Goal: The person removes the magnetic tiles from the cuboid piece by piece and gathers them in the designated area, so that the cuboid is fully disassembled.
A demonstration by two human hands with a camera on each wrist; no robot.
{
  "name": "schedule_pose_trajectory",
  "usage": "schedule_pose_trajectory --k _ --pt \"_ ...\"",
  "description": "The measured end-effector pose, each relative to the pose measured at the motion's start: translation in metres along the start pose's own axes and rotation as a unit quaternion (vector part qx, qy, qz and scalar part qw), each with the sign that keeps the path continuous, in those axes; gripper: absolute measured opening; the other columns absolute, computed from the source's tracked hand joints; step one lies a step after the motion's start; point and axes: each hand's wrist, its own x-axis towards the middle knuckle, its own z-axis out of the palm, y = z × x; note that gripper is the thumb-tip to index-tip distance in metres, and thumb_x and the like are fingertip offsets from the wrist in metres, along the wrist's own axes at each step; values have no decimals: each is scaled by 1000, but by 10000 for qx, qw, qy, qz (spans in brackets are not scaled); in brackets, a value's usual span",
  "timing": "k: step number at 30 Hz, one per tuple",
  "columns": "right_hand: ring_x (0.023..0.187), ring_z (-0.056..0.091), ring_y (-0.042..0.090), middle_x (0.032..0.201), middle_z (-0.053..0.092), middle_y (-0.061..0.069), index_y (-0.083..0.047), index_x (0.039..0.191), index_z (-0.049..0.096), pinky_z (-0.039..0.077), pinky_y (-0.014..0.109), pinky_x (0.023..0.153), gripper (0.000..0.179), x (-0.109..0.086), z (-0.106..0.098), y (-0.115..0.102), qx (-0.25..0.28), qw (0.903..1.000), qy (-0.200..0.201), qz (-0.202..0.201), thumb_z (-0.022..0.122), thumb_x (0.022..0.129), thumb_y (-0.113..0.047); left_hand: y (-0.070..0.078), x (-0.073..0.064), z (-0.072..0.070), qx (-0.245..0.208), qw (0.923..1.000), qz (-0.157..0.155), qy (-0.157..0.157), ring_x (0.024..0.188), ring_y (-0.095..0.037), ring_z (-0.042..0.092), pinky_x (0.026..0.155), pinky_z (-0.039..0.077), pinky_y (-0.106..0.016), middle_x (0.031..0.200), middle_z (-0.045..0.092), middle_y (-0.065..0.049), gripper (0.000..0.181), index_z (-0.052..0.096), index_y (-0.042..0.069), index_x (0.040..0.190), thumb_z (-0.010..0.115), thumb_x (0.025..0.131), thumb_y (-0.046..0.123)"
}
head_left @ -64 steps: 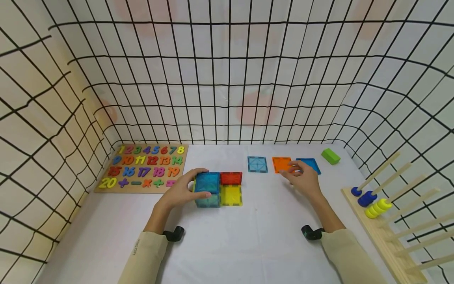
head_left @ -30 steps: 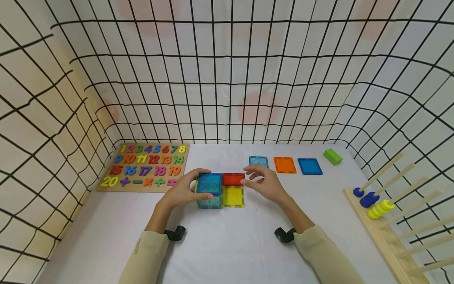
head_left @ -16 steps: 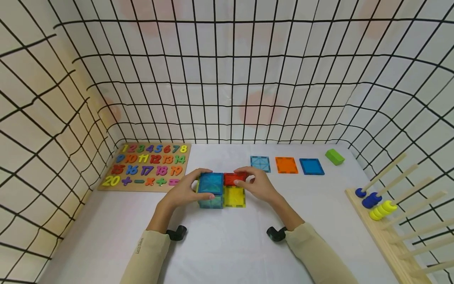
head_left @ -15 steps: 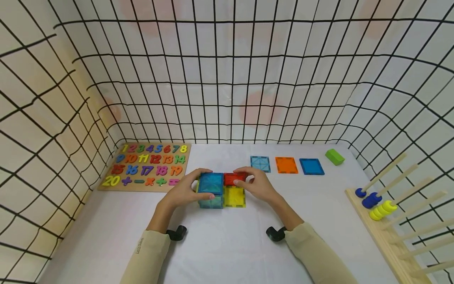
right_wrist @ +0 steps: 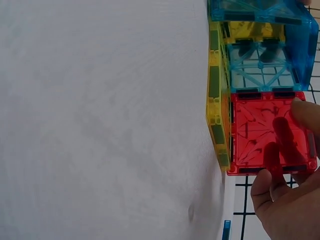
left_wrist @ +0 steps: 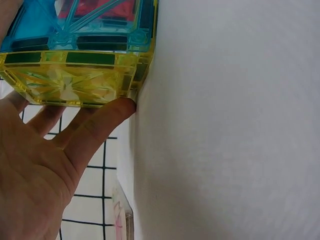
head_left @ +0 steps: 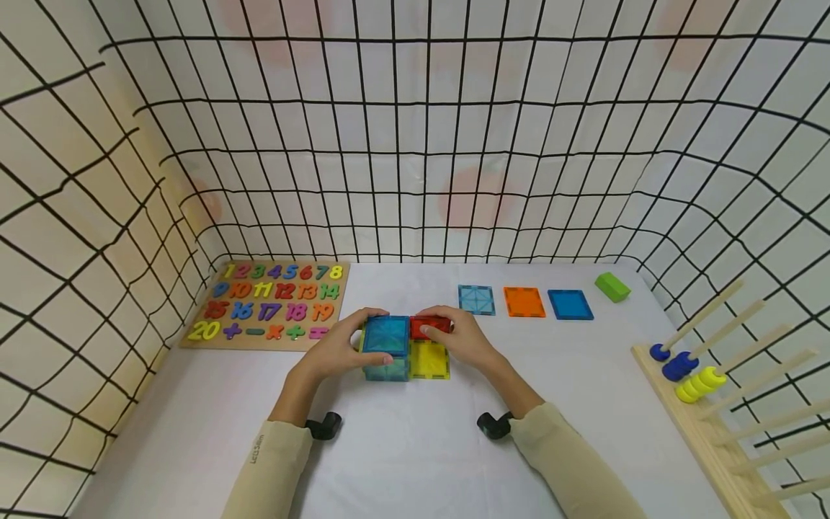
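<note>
A box of see-through magnetic tiles (head_left: 387, 335), blue on top with a yellow side, stands in the middle of the table. My left hand (head_left: 332, 352) holds it from the left, thumb at the front and fingers round the back. Joined at its right are a flat yellow magnetic tile (head_left: 430, 362) and, along that tile's back edge, an upright red magnetic tile (right_wrist: 260, 115). My right hand (head_left: 468, 337) pinches the red tile, thumb on its front face; the fingers show through it from behind in the right wrist view.
Light blue (head_left: 476, 300), orange (head_left: 524, 302) and dark blue (head_left: 570, 305) tiles lie in a row behind my right hand. Beyond them is a green block (head_left: 612, 287). A number board (head_left: 266, 346) lies at left, a wooden peg rack (head_left: 707, 432) at right. Black wire mesh (head_left: 421, 151) surrounds the table.
My right hand has come left from the orange tile to the red tile and now pinches it. The left hand keeps its hold on the box.
</note>
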Motion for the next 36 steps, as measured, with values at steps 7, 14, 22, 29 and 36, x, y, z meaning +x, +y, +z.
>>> schedule_pose_trajectory --k 7,14,22,29,36 --pt "122 60 27 135 68 4 -20 129 71 55 47 103 27 0 2 -2 35 10000 78 31 64 104 -25 -1 0 2 -11 10000 41 19 141 -29 47 113 43 -64 147 56 8 79 50 41 143 87 76 56" --pt "115 61 26 131 69 6 -17 128 71 57 45 99 26 -1 3 1 -9 9998 180 82 63 104 -21 0 0 3 -3 10000 17 47 138 -28 49 110 48 -61 146 56 8 78 51 42 142 87 75 59" --pt "112 60 27 130 69 6 -20 127 71 57 43 96 24 -2 -2 1 0 9991 382 189 63 104 -23 3 0 1 59 9999 -81 68 142 -29 47 111 46 -62 147 56 8 78 51 44 141 87 74 59" --pt "107 58 25 128 68 5 -19 129 67 54 34 88 26 -8 -11 3 -213 9972 668 259 63 104 -25 2 -2 -1 156 9997 -80 138 143 -32 46 111 46 -63 150 55 5 79 52 41 143 88 74 58" --pt "115 62 31 135 64 11 -13 136 61 59 42 94 32 -15 -25 6 -46 9968 781 187 61 105 -22 1 -4 -5 274 9994 68 182 141 -32 48 108 49 -61 150 55 4 78 53 41 143 88 74 57"
